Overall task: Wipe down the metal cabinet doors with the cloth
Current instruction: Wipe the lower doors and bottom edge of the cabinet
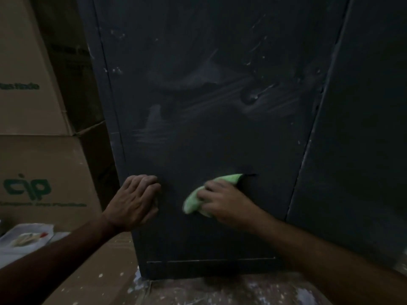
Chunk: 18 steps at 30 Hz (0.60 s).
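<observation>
A dark grey metal cabinet door (209,128) fills the middle of the view, streaked with pale dust smears and wipe marks in its upper half. My right hand (222,203) presses a crumpled green cloth (193,200) against the lower part of this door, fingers curled over it. My left hand (134,201) lies flat on the door's lower left edge, holding nothing. A second cabinet door (356,139) stands to the right, past a vertical seam.
Stacked cardboard boxes (41,177) with green print crowd the left side, close to the cabinet. A white plastic bag (24,238) with small items lies at lower left. The floor (220,291) under the cabinet is speckled with paint.
</observation>
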### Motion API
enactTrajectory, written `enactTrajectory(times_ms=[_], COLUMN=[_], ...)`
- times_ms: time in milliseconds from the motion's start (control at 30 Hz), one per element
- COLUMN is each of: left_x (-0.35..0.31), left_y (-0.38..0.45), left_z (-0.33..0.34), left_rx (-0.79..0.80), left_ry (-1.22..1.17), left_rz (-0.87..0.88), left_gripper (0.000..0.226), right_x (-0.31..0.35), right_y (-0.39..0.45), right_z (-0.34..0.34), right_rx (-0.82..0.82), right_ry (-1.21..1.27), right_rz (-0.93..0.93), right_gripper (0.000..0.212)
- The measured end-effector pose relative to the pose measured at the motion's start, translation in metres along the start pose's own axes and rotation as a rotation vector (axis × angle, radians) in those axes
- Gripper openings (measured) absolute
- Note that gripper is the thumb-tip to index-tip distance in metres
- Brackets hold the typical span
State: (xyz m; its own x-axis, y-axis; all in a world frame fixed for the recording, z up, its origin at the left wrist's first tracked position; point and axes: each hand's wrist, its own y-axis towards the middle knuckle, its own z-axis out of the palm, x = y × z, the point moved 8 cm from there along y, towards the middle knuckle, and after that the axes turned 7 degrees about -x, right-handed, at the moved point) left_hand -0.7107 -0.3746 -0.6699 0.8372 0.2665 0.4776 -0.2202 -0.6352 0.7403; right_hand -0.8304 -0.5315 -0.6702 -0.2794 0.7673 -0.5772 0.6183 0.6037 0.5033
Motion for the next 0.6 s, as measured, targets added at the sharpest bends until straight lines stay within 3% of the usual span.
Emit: enactTrajectory(times_ms=[100, 200, 267, 300, 333, 400, 467, 533, 600], left_x=[0.002, -0.001, -0.002, -0.003, -0.004, -0.002, -0.001, -0.001, -0.002], left_y=[0.002, 0.008, 0.012, 0.013, 0.012, 0.009, 0.007, 0.008, 0.009], left_z=[0.003, 0.008, 0.013, 0.016, 0.018, 0.020, 0.021, 0.020, 0.020], left_rx=[0.001, 0.019, 0.034, 0.042, 0.043, 0.030, 0.024, 0.017, 0.017], left_ry=[0.038, 0.035, 0.043, 0.056, 0.069, 0.092, 0.101, 0.115, 0.123], left_rz=[0.024, 0.057, 0.059, 0.057, 0.058, 0.063, 0.074, 0.077, 0.077], left_gripper=[0.048, 0.053, 0.057, 0.059, 0.062, 0.064, 0.066, 0.068, 0.069], right_x=[-0.083, -0.170, -0.185, -0.178, -0.166, -0.129, -0.120, -0.147, -0.187], right_y=[-0.050, -0.061, -0.059, -0.056, -0.057, -0.079, -0.120, -0.129, -0.104], right_z=[-0.061, -0.137, -0.155, -0.150, -0.134, -0.089, -0.085, -0.120, -0.164], right_rx=[-0.227, -0.528, -0.688, -0.667, -0.581, -0.293, -0.075, -0.120, -0.337], right_ry=[-0.158, -0.336, -0.366, -0.387, -0.384, -0.308, -0.308, -0.359, -0.427], right_rz=[0.243, 0.741, 1.005, 0.976, 0.829, 0.374, 0.184, 0.316, 0.613], right_gripper=[0.019, 0.036, 0.040, 0.042, 0.042, 0.041, 0.038, 0.040, 0.046])
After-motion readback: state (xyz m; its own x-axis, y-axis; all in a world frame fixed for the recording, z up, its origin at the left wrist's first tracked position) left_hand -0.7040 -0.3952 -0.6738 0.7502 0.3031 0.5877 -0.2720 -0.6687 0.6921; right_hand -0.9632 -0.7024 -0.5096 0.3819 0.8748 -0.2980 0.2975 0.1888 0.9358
